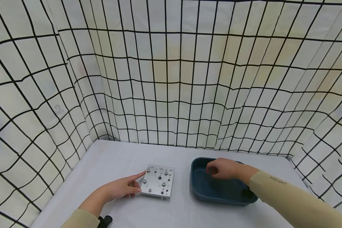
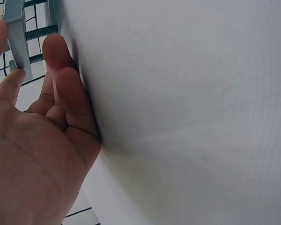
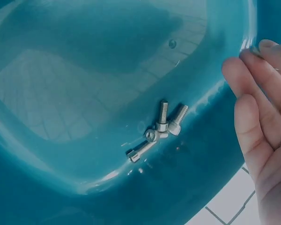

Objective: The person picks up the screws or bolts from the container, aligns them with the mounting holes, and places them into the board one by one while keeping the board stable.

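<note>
A square metal plate (image 1: 157, 180) with several socket-head bolts and holes lies on the white table. My left hand (image 1: 122, 189) holds its left side, index finger straight at the far end and thumb at the near corner. Threaded bolt ends (image 2: 41, 32) stick out beneath the plate, close to the curled lower fingers. My right hand (image 1: 223, 168) is over the left part of the blue bin (image 1: 200, 193), thumb and fingers pinched together. A small metal piece (image 3: 255, 50) glints at those fingertips; I cannot tell its kind. Loose socket-head bolts (image 3: 164, 123) lie together inside the bin.
Black-gridded white panels (image 1: 174, 79) enclose the table (image 1: 125, 158) at the back and sides. A small round spot (image 3: 172, 44) shows on the bin's floor. A black wrist device (image 1: 104, 221) sits by the left sleeve.
</note>
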Demonstrator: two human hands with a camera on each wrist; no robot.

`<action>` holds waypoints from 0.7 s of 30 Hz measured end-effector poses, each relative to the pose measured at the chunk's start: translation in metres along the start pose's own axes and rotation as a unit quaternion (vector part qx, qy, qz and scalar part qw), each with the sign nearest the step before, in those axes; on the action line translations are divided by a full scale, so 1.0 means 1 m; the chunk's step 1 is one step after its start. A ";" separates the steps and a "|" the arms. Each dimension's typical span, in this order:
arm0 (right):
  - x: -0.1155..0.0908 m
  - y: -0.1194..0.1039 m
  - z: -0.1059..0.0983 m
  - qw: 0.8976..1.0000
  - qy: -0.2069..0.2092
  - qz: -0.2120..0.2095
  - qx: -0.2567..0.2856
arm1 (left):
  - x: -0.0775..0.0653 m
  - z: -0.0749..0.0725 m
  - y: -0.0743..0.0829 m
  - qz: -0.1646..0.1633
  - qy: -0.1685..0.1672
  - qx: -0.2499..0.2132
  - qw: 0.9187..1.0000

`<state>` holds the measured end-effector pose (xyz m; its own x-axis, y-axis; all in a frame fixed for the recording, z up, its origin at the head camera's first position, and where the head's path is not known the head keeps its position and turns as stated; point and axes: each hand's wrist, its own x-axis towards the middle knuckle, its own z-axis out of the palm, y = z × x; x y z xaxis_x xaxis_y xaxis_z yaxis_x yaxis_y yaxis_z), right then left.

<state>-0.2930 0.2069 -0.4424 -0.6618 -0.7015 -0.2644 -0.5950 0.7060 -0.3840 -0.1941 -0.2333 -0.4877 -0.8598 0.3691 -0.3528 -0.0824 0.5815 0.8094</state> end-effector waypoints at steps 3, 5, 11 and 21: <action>-0.004 0.002 -0.001 1.000 0.006 -0.002 0.008 | 0.000 0.000 0.000 0.001 -0.001 -0.003 1.000; -0.007 0.003 -0.002 1.000 0.010 -0.003 0.015 | -0.001 0.000 0.000 0.002 -0.002 -0.005 1.000; -0.011 0.004 -0.005 0.999 0.023 -0.009 0.023 | -0.001 0.000 -0.001 0.006 -0.002 -0.007 1.000; -0.015 0.003 -0.008 0.998 0.039 -0.015 0.037 | 0.002 0.000 -0.004 0.002 0.002 0.000 1.000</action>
<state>-0.2887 0.2199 -0.4322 -0.6800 -0.7100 -0.1830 -0.5813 0.6743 -0.4554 -0.1950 -0.2351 -0.4917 -0.8619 0.3683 -0.3486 -0.0799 0.5801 0.8106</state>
